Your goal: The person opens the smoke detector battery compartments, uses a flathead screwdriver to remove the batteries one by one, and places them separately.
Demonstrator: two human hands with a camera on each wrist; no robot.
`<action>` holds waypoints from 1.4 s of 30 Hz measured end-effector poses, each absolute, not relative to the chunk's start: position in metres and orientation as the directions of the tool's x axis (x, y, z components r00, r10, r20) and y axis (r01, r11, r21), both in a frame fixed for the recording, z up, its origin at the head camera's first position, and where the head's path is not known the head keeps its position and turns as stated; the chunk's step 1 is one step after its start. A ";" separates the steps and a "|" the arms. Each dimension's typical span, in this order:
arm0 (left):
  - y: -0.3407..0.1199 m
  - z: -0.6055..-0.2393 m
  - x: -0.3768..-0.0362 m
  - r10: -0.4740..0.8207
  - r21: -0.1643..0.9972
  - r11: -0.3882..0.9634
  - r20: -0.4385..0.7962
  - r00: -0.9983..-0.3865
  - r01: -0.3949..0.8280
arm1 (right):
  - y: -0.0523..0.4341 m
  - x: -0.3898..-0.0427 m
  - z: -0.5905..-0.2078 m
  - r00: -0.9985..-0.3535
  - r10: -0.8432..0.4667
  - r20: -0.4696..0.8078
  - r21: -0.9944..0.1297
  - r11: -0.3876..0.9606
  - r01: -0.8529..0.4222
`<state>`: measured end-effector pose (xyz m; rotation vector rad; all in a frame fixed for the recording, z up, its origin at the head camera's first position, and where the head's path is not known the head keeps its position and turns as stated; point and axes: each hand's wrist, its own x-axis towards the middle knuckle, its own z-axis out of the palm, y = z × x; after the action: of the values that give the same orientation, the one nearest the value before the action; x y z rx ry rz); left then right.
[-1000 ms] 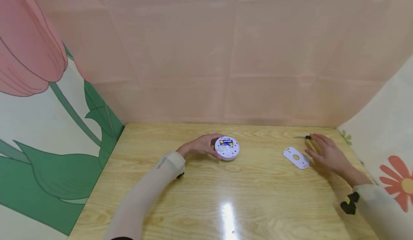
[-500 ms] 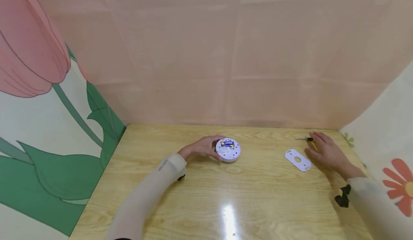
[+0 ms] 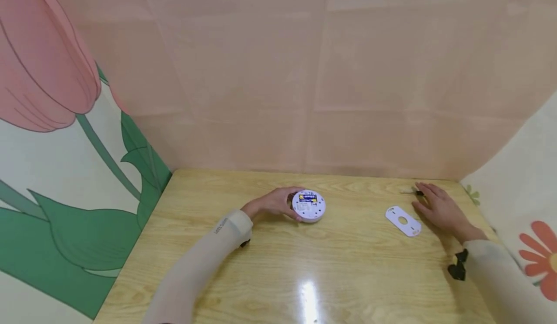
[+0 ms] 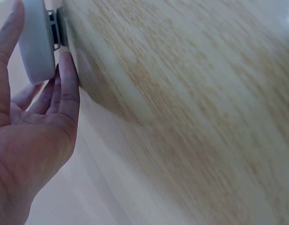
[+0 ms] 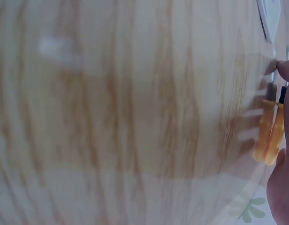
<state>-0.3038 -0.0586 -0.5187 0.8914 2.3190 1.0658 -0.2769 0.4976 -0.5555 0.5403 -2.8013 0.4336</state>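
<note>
My left hand (image 3: 290, 202) holds a round white device (image 3: 308, 206) by its left edge at the middle of the wooden table (image 3: 330, 271). The device lies label side up, showing a blue and yellow sticker. In the left wrist view the thumb and fingers (image 4: 67, 79) flank the device's rim (image 4: 34, 42). My right hand (image 3: 431, 202) lies flat at the far right, fingers straight, over a yellow-handled screwdriver (image 5: 270, 131); only its dark neck and metal tip (image 3: 411, 193) stick out to the left. A white oval plate (image 3: 403, 221) with a centre hole lies just left of that hand.
Pink cloth walls close the table at the back, with flower-print panels on the left and right. A bright light glare (image 3: 308, 290) sits on the near table surface. Both forearms wear pale sleeves.
Both hands stay about where they were. The right hand has crept slightly further over the screwdriver. The head view has tilted a little.
</note>
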 end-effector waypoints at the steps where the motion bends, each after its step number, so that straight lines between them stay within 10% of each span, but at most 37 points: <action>1: -0.058 -0.519 -0.304 0.708 0.785 0.495 -0.115 -0.697 0.373 | 0.498 -0.277 -0.555 -0.897 -0.325 0.300 -0.241 0.884 -0.401; 20: -0.059 -0.519 -0.302 0.691 0.794 0.493 -0.108 -0.715 0.356 | 0.501 -0.286 -0.565 -0.820 -0.384 0.423 -0.122 0.873 -0.472; 42: -0.059 -0.520 -0.302 0.695 0.794 0.486 -0.099 -0.712 0.364 | 0.499 -0.283 -0.569 -0.845 -0.256 0.469 -0.266 0.872 -0.411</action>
<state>-0.3016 -0.0586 -0.5200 0.8802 2.3264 1.1011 -0.2826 0.4992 -0.5691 0.4907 -2.6168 0.5025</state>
